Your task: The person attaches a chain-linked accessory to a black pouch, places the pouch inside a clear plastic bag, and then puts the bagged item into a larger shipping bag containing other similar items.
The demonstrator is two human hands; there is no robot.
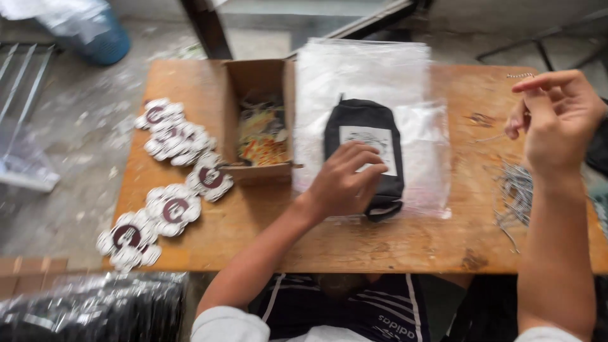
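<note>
Left hand point(345, 183): lying palm down on the black fabric pouch point(366, 155), fingers loosely spread and pressing its lower half, gripping nothing closed. The pouch is sitting near the table's middle, on top of a stack of clear plastic bags point(373, 76), its white label panel point(373, 144) partly covered by the fingertips.

Right hand point(557, 120): hovering raised over the table's right end, thumb and forefinger pinching narrowly on a short ball chain point(520, 76) (thin, blurred, hard to trace along its length). A loose heap of similar metal chains point(516, 193) is lying just below that hand.

Wooden table point(354, 244): its near edge is running bare in front of both forearms, leaving open board between the pouch and the heap. An open cardboard box point(259, 120) is standing just left of the bags, holding coloured items too blurred to identify. A row of flower-shaped white tags with dark round centres point(171, 183) is trailing toward the left front corner.

Cut off or unclear: a blue bin point(95, 35) at the top left is only partly showing; a bundle of dark plastic-wrapped goods point(95, 307) is running off the lower left edge.
</note>
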